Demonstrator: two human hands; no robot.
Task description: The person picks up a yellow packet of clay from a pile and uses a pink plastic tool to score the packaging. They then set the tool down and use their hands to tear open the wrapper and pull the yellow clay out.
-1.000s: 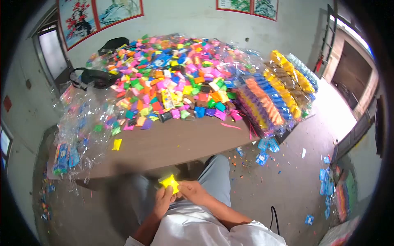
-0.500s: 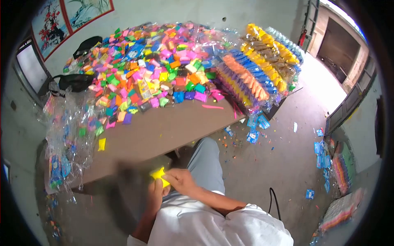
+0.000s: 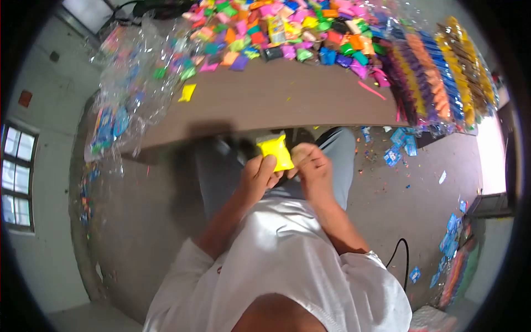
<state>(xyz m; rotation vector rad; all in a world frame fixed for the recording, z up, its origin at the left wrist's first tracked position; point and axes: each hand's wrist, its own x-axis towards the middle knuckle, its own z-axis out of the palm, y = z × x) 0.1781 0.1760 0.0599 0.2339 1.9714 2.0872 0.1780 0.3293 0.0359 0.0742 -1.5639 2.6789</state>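
My left hand [image 3: 258, 176] grips a small, glossy yellow packet [image 3: 275, 154] from its lower left, thumb laid on the front. The packet is held up over my lap, just off the table's front edge. At the packet's right edge is my right hand [image 3: 314, 171], fingers curled in and thumb and fingertips closed against that edge. The exact contact there is hard to see. A second yellow packet [image 3: 187, 92] lies by itself on the brown table [image 3: 265, 102], left of the middle.
A heap of many-coloured packets [image 3: 287, 33] covers the table's far side. Clear plastic wrap [image 3: 135, 72] hangs over its left end. Bagged rows of coloured packets [image 3: 434, 72] stand at the right. Blue cards [image 3: 395, 146] and scraps litter the floor, near a black cable [image 3: 406, 260].
My view has turned down and to the left, so the table appears higher. The yellow packet is now lifted and shows its broad face. My right hand has shifted to its right edge.
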